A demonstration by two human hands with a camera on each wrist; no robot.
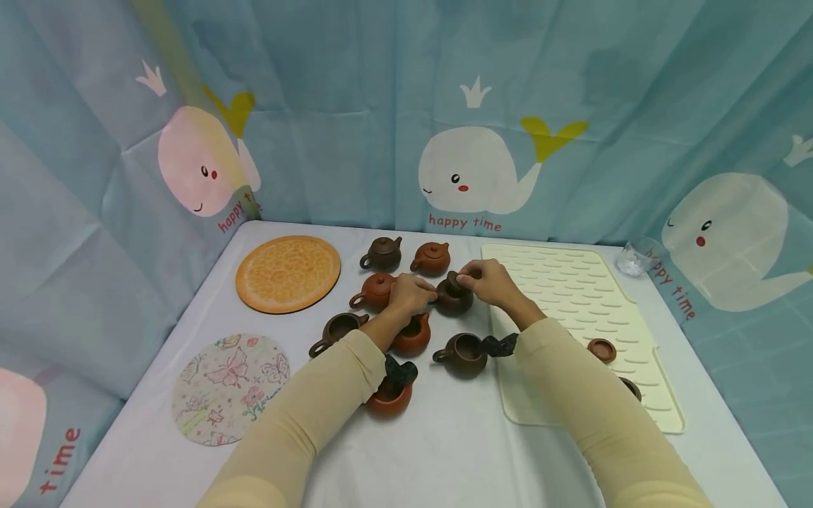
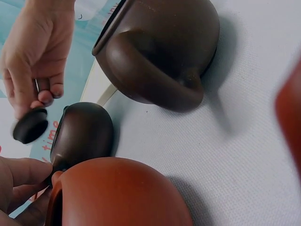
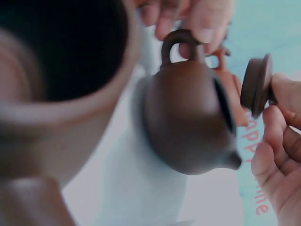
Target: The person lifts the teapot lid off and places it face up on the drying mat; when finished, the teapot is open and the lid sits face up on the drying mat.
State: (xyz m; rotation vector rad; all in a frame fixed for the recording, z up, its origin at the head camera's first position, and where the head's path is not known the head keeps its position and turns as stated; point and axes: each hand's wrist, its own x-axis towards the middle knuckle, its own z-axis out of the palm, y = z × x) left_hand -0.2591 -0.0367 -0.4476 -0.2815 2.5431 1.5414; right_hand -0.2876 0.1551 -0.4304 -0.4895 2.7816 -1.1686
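A small dark brown teapot (image 1: 454, 302) stands open-topped between the two hands. My left hand (image 1: 413, 295) pinches its loop handle, seen at the top of the right wrist view, where the teapot (image 3: 188, 113) has its spout toward the lower right. My right hand (image 1: 492, 282) pinches the knob of a dark brown lid (image 3: 256, 87) between thumb and fingers. That lid is tilted and held just off the teapot's mouth. Close by the left wrist sits an open reddish teapot (image 1: 411, 339), partly hidden by the arm.
Lidded teapots, one brown (image 1: 383, 255) and one orange (image 1: 432, 259), stand behind. Open brown teapots (image 1: 466, 356) and an open orange one (image 1: 389, 403) are nearer. Two lids, one reddish (image 1: 601, 350), lie on the cream mat (image 1: 559, 282). Round mats (image 1: 288, 274) lie left; a clear plastic item (image 1: 634, 261) right.
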